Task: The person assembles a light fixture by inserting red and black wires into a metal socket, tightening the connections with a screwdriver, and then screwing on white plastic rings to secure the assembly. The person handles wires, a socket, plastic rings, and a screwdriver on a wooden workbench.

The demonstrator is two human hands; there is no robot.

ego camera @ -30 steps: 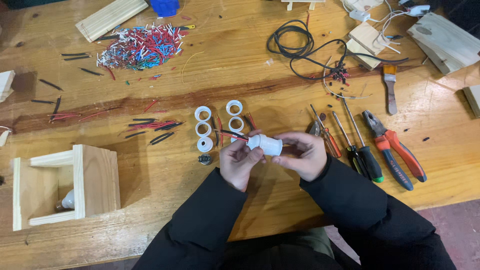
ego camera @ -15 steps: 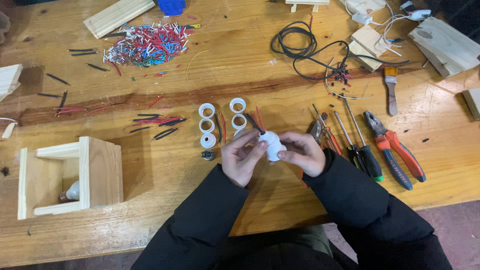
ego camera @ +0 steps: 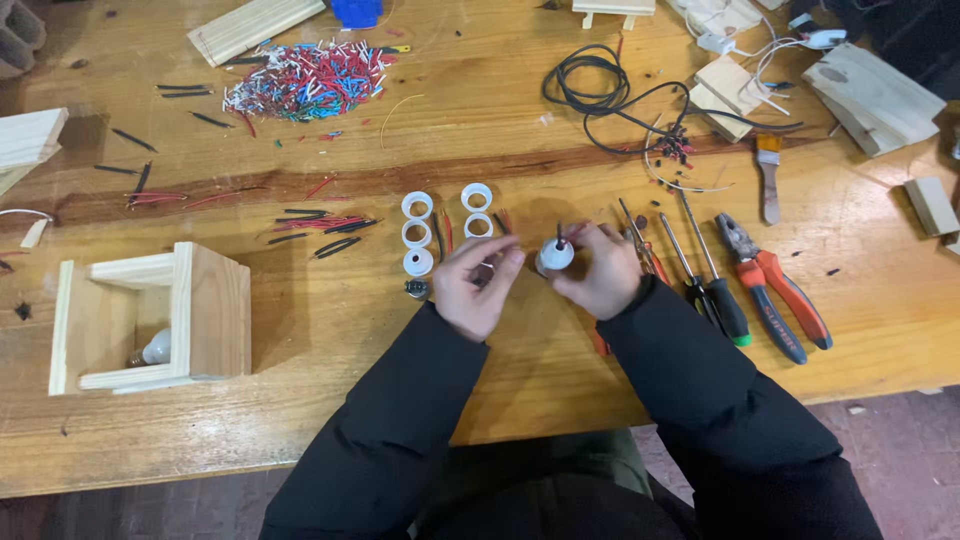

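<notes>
Hands meet over the near middle of a wooden workbench (ego camera: 300,420). Right hand (ego camera: 603,272) pinches a small white lamp socket (ego camera: 553,257) with dark wires poking from its top. Left hand (ego camera: 475,285) is just beside it, fingers loosely curled, fingertips reaching toward the socket; whether they touch it is unclear. White plastic rings (ego camera: 418,234) lie just beyond the left hand. Screwdrivers (ego camera: 705,290) and red-handled pliers (ego camera: 775,285) rest to the right. An open wooden box (ego camera: 205,310) sits at the left, and a pile of coloured wire scraps (ego camera: 305,80) lies far left.
</notes>
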